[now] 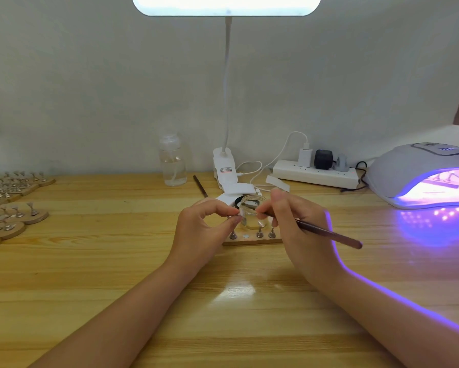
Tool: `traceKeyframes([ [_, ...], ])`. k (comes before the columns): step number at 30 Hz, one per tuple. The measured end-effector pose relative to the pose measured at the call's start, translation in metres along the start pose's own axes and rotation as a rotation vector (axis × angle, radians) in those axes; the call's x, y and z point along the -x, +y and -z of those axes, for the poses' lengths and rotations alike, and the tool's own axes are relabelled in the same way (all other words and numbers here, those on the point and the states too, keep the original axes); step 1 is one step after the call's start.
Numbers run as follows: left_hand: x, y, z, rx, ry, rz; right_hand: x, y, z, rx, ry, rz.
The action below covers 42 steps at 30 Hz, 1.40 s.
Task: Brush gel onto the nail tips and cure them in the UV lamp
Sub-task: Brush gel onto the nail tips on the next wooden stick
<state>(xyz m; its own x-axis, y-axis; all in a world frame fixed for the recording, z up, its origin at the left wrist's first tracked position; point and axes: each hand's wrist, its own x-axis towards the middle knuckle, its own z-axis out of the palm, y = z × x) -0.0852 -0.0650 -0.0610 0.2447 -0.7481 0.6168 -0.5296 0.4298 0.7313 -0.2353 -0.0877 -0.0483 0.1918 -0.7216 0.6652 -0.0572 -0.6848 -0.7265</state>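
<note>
My left hand [204,224] pinches a small nail tip on its metal stand [243,218] between thumb and forefinger, just above a wooden holder board [252,240]. My right hand [294,221] grips a dark brown brush [329,233], its tip pointing left at the nail tip. A clear glass gel jar [253,208] sits right behind the fingers. Three metal stands [260,232] remain upright on the board. The UV lamp [419,176] at the right glows purple, with another holder of nail tips inside it.
Several wooden holder boards with nail tips [10,205] lie at the left edge. A clear pump bottle [172,160], the clip desk lamp base [224,166], a power strip [316,173] with cables, white pads [236,191] and a second brush [200,185] stand at the back.
</note>
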Motion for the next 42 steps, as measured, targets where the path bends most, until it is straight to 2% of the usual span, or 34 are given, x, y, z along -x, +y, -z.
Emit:
traceKeyframes([
  [5,0.0005,-0.0001,-0.0001,-0.002,0.005,-0.002,0.0015,-0.0014,-0.0002,-0.105,0.007,-0.092],
  [9,0.0005,0.0001,0.0000,0.008,0.001,0.013,0.0008,-0.0012,-0.0005,0.000,-0.010,-0.024],
  [13,0.0007,0.0017,0.0000,0.007,0.002,0.008,0.0013,-0.0023,-0.0003,-0.098,0.008,-0.098],
  [18,0.0008,0.0018,0.0004,0.003,0.001,0.012,0.0000,-0.0024,-0.0008,-0.023,-0.009,-0.062],
  [22,0.0009,0.0018,0.0003,0.005,0.009,0.020,0.0011,-0.0042,-0.0003,-0.136,0.021,-0.110],
  [25,0.0005,0.0010,0.0001,0.002,0.006,0.016,0.0005,-0.0041,-0.0007,-0.071,0.013,-0.085],
  [29,0.0004,0.0003,-0.0004,-0.002,0.020,0.018,0.0012,-0.0042,-0.0010,-0.126,0.026,-0.139],
  [34,0.0009,-0.0010,0.0005,0.003,0.001,0.036,0.0010,-0.0033,-0.0017,-0.045,0.009,-0.093],
  [38,0.0008,0.0001,-0.0001,0.012,0.002,0.059,0.0019,-0.0039,-0.0010,-0.164,0.023,-0.133],
  [42,0.0007,0.0008,-0.0007,0.025,-0.005,0.055,0.0007,-0.0036,-0.0014,-0.085,0.003,-0.084],
])
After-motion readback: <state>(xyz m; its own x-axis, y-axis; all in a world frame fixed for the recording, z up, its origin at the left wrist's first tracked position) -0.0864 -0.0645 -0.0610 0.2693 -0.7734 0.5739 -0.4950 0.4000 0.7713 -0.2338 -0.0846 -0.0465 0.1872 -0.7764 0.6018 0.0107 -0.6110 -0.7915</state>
